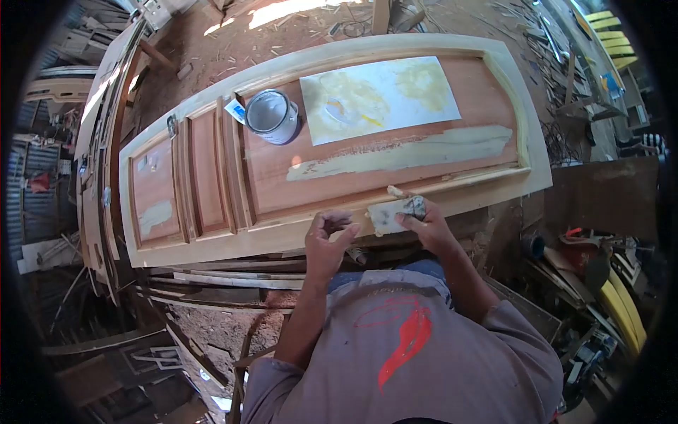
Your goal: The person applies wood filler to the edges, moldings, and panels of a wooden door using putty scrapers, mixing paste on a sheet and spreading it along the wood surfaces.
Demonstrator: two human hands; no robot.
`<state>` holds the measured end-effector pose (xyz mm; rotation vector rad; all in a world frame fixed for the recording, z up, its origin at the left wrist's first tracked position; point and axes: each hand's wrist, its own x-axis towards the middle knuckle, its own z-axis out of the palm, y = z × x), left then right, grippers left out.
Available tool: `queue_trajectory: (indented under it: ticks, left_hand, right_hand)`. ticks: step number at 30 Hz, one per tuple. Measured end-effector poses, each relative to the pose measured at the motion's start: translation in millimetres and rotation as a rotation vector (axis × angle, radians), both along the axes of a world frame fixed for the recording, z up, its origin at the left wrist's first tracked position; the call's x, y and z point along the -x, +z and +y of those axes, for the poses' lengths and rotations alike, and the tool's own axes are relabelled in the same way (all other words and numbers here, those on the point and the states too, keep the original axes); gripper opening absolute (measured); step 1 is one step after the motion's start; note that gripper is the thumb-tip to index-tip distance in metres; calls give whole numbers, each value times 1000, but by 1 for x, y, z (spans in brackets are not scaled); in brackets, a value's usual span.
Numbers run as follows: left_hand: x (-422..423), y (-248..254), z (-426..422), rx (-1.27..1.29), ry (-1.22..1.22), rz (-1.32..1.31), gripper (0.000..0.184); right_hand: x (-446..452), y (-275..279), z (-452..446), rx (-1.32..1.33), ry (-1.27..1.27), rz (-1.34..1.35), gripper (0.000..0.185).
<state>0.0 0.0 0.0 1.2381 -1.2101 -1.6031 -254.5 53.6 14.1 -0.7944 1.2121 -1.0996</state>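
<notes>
My right hand (426, 227) grips a flat putty spreader (386, 218) with pale filler on its blade, over the near edge of a wooden door (275, 226). Just left of the blade, my left hand (330, 237) has its fingers curled and spread apart, holding nothing. Pale filler (424, 152) is smeared in a long strip on the large panel, with a smaller patch (155, 215) on the left panel. On the door lie a white sheet (420, 106) with yellowish smears and an open can (272, 116). A small blue-and-white tube or box (235, 110) touches the can's left side.
Long boards (106, 141) lean at the left. Wood strips (233, 279) lie below the door's near edge. A dark brown board (607, 194) and yellow curved pieces (621, 304) are at the right. Wood scraps litter the dirt floor (212, 49).
</notes>
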Motion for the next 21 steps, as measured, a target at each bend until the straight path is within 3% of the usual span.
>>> queue_trajectory:
  ticks: [2, 3, 8, 15, 17, 21]
  left_hand:
    - [33, 1, -4, 16, 15, 66, 37]
    - [-19, 22, -6, 6, 26, -11, 36]
    - [8, -13, 12, -98, 92, 111, 36]
    - [-4, -24, 19, -274, 103, 259, 37]
    - [-11, -37, 22, -271, 123, 273, 37]
    - [-47, -102, 29, -179, 224, 55, 33]
  right_hand:
    - [13, -2, 0, 8, 24, 119, 49]
    - [-44, -9, -1, 34, 16, 33, 49]
    - [-19, -9, 11, 12, 16, 130, 49]
    - [-2, -21, 22, -94, -112, -39, 42]
    - [14, -23, 25, -100, -157, -38, 40]
    - [56, -78, 40, -124, -208, 259, 42]
